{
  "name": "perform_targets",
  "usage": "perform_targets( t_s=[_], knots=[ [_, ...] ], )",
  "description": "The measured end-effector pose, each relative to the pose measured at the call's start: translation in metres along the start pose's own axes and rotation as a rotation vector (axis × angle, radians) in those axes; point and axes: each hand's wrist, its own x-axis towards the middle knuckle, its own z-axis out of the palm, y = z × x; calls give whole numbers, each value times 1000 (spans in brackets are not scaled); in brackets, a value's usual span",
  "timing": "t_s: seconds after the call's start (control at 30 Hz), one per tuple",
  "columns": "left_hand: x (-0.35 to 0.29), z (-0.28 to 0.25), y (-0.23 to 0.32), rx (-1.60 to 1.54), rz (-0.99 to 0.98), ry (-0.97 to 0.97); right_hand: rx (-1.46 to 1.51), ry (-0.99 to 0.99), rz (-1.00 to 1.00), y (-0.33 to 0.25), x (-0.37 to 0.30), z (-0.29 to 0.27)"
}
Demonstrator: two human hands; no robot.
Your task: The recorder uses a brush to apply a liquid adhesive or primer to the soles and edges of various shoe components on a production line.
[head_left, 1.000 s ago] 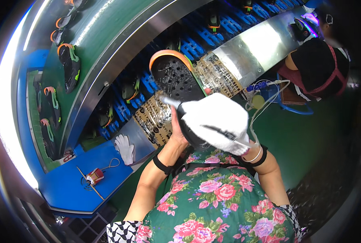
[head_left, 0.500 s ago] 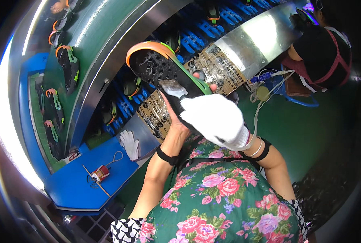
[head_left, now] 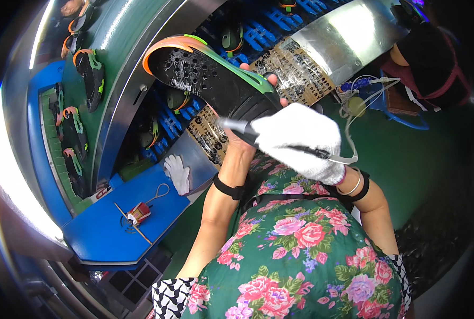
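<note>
A black shoe sole (head_left: 210, 87) with an orange-to-green raised rim lies tilted in my bare left hand (head_left: 237, 139), its hollow side toward me. The fingertips wrap over the green far edge. Wet shiny streaks cover the holed part at the orange end. My right hand (head_left: 301, 141), in a white knitted glove, is closed round a brush (head_left: 239, 126) with a black handle. Its pale tip is blurred by motion, near the sole's lower edge; whether it touches cannot be told. A thin clear tube (head_left: 348, 158) runs from the handle's back end.
Cardboard covered with shiny film (head_left: 293, 69) lies on the metal ledge ahead. Beyond are blue racks (head_left: 261, 34) with more soles. Other soles (head_left: 90, 80) stand on the green conveyor at left. A blue table (head_left: 109, 234) bears a small red container (head_left: 140, 212); a white glove (head_left: 177, 174) lies nearby. A co-worker (head_left: 428, 69) sits at right.
The brush has come off the holed part and moved down toward the sole's lower edge. The sole has shifted left and turned, showing more of its inner face.
</note>
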Motion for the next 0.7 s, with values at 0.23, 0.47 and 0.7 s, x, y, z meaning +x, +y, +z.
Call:
perform_targets(
  t_s=[0.23,0.47,0.7],
  knots=[
    [6,16,-1,-39,-15,-109,18,-4,-43,-12,-2,3],
    [8,10,2,41,109,27,-81,2,-137,-3,-13,7],
    [9,10,12,206,46,42,66,42,24,8,-7,-12]
  ],
)
